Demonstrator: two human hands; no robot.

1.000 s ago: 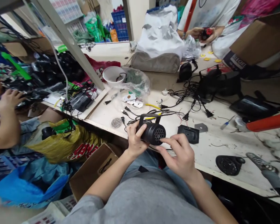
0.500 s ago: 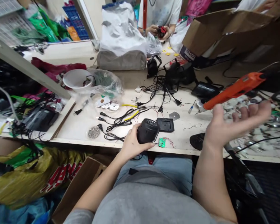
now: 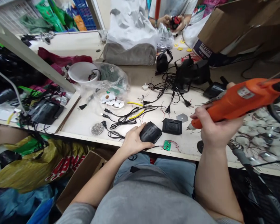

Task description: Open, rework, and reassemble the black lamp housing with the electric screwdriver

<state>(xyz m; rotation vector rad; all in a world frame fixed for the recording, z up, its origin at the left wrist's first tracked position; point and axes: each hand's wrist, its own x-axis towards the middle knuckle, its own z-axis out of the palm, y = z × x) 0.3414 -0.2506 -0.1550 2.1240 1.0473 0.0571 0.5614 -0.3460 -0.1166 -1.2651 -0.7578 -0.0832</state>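
White worktop (image 3: 189,146) lies bare between the green circuit board (image 3: 167,145) and the right hand (image 3: 218,132), with its front edge just below the board. Near that edge, the left hand (image 3: 134,140) is wrapped around a rounded, matte-black plastic housing (image 3: 151,133), while the right grips an orange electric screwdriver (image 3: 242,96), its tip near a black rectangular plate (image 3: 172,127). Small metal pieces fill a round dish (image 3: 91,130); a white bowl (image 3: 80,70) holds dark wiring.
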